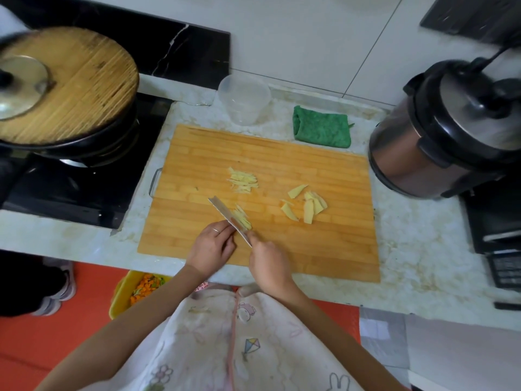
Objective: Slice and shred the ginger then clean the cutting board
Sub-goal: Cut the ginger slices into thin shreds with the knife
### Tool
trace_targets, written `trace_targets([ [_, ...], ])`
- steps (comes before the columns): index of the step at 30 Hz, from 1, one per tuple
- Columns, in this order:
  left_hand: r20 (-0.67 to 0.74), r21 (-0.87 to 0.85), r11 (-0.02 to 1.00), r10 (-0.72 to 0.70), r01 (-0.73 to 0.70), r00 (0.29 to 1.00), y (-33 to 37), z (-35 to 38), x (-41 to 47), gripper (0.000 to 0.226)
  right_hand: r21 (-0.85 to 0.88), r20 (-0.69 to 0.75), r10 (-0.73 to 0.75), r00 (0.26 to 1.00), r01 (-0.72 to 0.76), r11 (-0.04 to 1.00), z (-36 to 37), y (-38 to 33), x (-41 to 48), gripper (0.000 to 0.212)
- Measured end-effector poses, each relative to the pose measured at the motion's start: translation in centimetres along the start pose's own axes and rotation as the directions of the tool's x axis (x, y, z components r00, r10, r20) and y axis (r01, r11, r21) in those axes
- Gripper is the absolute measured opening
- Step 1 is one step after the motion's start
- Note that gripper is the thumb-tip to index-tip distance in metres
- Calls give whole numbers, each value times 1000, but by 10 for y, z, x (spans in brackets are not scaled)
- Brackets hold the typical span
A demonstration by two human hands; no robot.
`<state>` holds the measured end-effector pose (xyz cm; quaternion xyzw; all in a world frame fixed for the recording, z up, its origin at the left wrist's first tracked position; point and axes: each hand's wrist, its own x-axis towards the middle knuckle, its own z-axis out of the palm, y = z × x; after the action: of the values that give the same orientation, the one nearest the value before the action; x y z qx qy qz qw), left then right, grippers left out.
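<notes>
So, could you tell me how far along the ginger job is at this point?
Done: one pile of shreds lies mid-board. In hand: the right hand grips the knife, with fresh shreds at its blade and the left hand close beside it. Left: the flat slices to the right are uncut, and the cutting board carries ginger; the green cloth lies behind it.
</notes>
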<state>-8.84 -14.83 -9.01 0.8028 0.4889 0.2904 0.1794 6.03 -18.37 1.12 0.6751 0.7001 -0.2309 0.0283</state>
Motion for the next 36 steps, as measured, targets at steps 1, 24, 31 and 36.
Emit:
trace_targets([
  [1, 1, 0, 1000, 5, -5, 1000, 0, -1, 0, 30, -3, 6, -8, 1000, 8, 1000, -1, 2, -4, 55],
  [24, 41, 19, 1000, 9, -10, 999, 0, -2, 0, 30, -29, 12, -18, 1000, 18, 999, -4, 2, 0, 52],
  [31, 30, 31, 999, 13, -14, 999, 1, -1, 1, 30, -43, 9, -5, 1000, 5, 999, 1, -5, 15, 53],
  [36, 21, 28, 999, 22, -23, 1000, -1, 0, -1, 29, -38, 13, -26, 1000, 27, 999, -4, -4, 10, 52],
])
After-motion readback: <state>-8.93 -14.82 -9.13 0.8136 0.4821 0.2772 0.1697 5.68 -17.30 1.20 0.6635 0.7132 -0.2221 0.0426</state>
